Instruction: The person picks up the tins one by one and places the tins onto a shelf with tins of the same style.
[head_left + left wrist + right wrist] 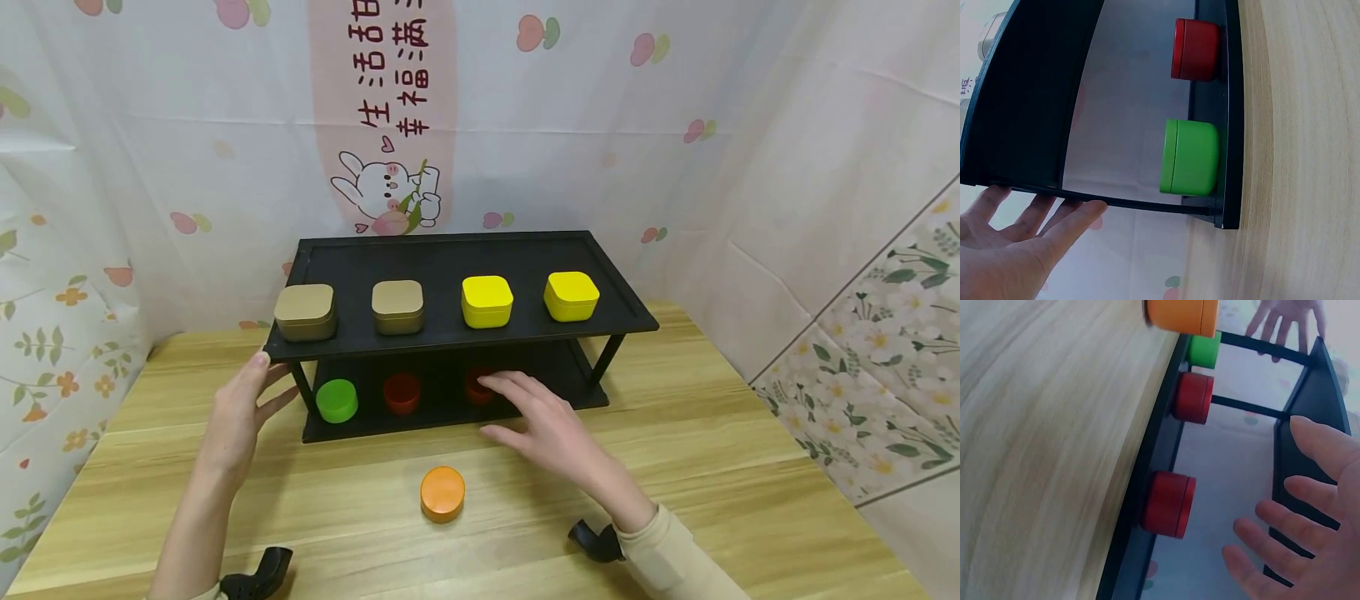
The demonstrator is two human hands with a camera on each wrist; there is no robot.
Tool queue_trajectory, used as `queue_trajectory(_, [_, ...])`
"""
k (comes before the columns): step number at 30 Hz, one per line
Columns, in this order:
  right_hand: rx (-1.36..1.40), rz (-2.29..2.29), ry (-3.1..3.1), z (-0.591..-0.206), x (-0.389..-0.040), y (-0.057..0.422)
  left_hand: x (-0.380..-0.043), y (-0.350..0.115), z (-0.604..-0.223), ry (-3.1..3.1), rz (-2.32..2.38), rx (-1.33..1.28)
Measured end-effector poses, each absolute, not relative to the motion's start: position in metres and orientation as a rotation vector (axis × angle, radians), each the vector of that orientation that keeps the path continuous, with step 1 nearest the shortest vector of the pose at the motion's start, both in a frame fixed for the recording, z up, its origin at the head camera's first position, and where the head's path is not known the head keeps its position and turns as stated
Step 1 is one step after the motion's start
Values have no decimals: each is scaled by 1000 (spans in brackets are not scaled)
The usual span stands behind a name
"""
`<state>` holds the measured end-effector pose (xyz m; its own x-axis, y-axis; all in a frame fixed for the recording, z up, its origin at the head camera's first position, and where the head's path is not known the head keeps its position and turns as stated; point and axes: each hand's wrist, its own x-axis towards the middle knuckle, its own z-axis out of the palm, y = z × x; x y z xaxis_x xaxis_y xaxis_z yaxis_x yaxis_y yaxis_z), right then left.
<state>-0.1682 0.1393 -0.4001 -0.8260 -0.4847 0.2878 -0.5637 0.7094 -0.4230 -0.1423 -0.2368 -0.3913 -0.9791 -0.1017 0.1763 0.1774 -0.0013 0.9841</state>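
Note:
My left hand (238, 408) touches the left end of a black two-tier shelf (450, 250), its fingers straight along the edge in the left wrist view. On the lower tier, a round green tin (1191, 157) stands at the left, with a red tin (402, 395) beside it. A second red tin (1167, 504) stands farther right. Fingers spread and holding nothing, my right hand (543, 429) is in front of that second tin and partly hides it in the head view. An orange round tin (442, 493) sits on the table in front of the shelf.
On the upper tier stand two tan square tins (306, 313) at the left and two yellow square tins (487, 302) toward the right. Behind the wooden table (360, 533) hangs a printed curtain (225, 150). A flowered panel (885, 358) borders the right side.

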Motion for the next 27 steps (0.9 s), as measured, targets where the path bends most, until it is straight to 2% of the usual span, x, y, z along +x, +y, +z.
queue_trajectory(27, [983,883,-2715,-401,-153,131,-142,-236,-391,-2044,-2109,-85])
